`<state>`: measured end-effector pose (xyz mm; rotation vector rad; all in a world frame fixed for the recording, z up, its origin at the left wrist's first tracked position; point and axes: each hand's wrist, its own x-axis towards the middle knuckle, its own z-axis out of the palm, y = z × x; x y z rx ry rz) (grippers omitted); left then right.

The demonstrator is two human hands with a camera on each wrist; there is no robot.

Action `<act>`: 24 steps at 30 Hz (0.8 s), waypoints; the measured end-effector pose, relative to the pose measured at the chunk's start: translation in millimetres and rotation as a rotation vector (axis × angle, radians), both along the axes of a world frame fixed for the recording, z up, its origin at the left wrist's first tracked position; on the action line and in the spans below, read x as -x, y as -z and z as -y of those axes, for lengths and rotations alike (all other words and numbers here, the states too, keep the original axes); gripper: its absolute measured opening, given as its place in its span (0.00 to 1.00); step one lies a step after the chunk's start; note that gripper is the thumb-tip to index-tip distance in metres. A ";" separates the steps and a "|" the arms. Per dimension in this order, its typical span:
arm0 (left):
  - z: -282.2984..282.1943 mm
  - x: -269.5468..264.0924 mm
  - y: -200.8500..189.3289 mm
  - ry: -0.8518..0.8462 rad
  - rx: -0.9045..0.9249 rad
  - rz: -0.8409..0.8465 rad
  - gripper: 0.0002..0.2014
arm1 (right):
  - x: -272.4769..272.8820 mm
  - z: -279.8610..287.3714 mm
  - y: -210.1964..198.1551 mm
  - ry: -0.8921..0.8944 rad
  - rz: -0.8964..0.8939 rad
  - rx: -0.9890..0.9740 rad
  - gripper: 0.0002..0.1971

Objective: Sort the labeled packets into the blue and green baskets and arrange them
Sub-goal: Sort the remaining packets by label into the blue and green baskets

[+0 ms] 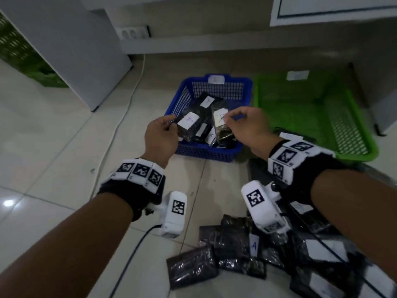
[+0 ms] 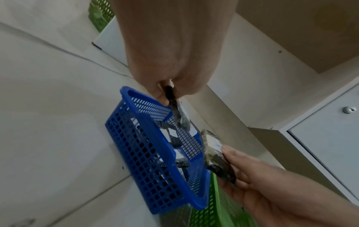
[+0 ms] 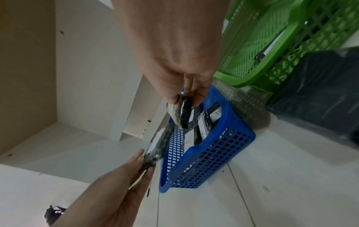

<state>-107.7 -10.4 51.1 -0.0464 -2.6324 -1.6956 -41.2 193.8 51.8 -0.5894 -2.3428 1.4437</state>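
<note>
Both hands hover over the blue basket point(image 1: 247, 82), each pinching a dark packet with a white label. My left hand point(image 1: 160, 136) pinches the left packet point(image 1: 189, 123) by its edge; the left wrist view shows this packet point(image 2: 179, 114) hanging from the fingers. My right hand point(image 1: 247, 125) pinches the right packet point(image 1: 221, 125), labeled A, and the same packet point(image 3: 181, 112) shows in the right wrist view. Several labeled packets lie inside the blue basket. The green basket point(image 1: 354, 117) stands to its right, with packets at its near end, partly hidden by my right wrist.
A heap of dark labeled packets point(image 1: 247, 250) lies on the tiled floor near me, under my right forearm. A white cable point(image 1: 120, 121) runs across the floor at left. Another green crate point(image 1: 19, 52) stands at far left beside a white cabinet panel point(image 1: 71, 46).
</note>
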 end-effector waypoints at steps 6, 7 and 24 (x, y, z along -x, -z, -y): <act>-32.2 25.5 16.6 -0.062 -0.050 -0.027 0.16 | 35.2 -7.4 7.7 0.051 -0.080 -0.120 0.08; -36.8 30.0 20.0 -0.042 -0.018 -0.012 0.16 | 40.3 -10.4 10.1 0.026 -0.058 -0.134 0.09; -67.6 -97.6 24.6 0.850 0.480 -0.103 0.12 | -60.1 -80.3 -6.3 -0.786 0.475 -0.617 0.07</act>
